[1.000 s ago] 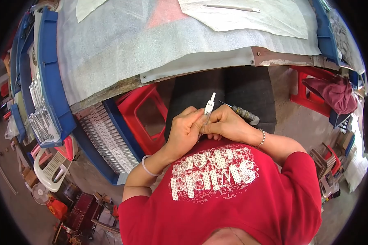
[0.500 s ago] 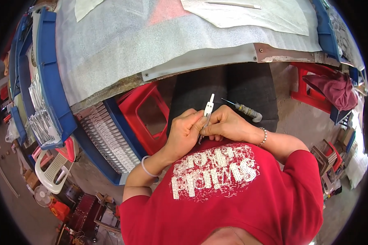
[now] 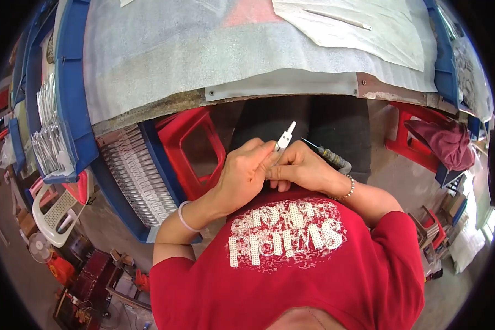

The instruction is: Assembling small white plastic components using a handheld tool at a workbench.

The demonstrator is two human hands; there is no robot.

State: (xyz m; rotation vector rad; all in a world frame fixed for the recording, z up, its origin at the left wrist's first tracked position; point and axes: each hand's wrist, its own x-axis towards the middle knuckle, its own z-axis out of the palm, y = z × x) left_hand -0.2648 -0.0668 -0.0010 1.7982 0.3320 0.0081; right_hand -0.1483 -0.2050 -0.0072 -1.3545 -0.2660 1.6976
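While the left hand [image 3: 248,169] holds a slim white piece [image 3: 284,139], whether the right hand [image 3: 301,167] beside it grips anything I cannot tell; a pointed tool [image 3: 334,159] shows just right.

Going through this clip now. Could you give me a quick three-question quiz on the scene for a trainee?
1. True or false: the left hand holds the white piece with its narrow tip pointing away from the shirt.

2. Multiple choice: which is nearer to the pointed tool?
A) left hand
B) right hand

3. Fill in the colour: the stool nearest the left hand is ____.

Key: 1. True. 2. B. 3. Red.
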